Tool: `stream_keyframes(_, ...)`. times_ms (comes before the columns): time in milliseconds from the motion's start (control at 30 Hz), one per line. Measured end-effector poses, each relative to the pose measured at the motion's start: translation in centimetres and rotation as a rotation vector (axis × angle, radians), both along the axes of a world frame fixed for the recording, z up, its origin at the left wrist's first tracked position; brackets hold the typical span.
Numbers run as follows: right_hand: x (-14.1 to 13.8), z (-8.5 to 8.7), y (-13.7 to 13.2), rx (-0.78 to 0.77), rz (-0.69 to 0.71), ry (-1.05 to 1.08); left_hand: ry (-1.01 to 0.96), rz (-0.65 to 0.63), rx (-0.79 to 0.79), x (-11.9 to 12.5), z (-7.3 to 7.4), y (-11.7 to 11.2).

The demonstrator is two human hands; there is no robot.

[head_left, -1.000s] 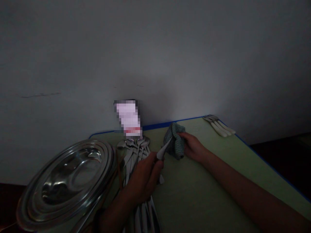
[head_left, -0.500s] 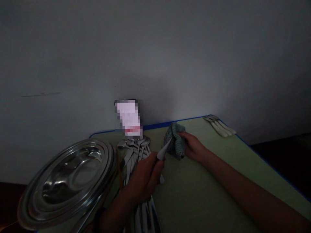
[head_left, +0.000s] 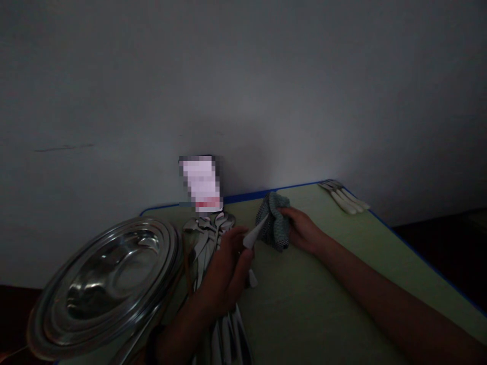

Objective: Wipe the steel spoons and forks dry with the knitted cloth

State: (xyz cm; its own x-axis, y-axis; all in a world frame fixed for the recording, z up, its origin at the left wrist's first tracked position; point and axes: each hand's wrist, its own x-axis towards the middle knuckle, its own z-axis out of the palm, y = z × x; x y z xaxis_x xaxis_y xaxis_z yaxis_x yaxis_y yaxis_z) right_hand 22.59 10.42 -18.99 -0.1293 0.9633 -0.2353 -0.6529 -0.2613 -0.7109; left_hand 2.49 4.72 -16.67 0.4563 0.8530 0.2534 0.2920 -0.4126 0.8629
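My right hand (head_left: 302,229) is closed on a bunched grey-green checked cloth (head_left: 279,223). Out of the cloth's left side sticks the pale, tapering handle of a piece of cutlery (head_left: 254,236); its other end is hidden in the cloth, so its kind does not show. My left hand (head_left: 230,268) holds the broad end of this handle between thumb and fingers, rather loosely. Below and behind that hand lies a pile of spoons and other cutlery (head_left: 224,220), partly covered by the hand and forearm.
Several shiny metal dishes (head_left: 114,274) are stacked at the left. A phone (head_left: 201,182) with a blurred screen leans on the wall behind the pile. Several pale-handled forks (head_left: 344,197) lie at the table's far right corner. The green table (head_left: 312,304) has a blue edge.
My left fingers have loosened and spread a little around the handle, which has shifted slightly left. The right hand and cloth have barely moved.
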Motion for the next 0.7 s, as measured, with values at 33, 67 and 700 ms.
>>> stream_keyframes(33, 0.0, 0.03, -0.03, 0.006, 0.0, -0.005, -0.038, 0.011, 0.009, 0.03, -0.14, 0.0)
stream_keyframes(67, 0.02, 0.07, -0.07, 0.012, 0.0, -0.01, -0.044, 0.019, 0.016, 0.06, -0.23, 0.01)
stream_keyframes(700, 0.01, 0.23, -0.61, 0.106, 0.017, -0.095, 0.254, 0.078, 0.119, 0.42, 0.39, 0.36)
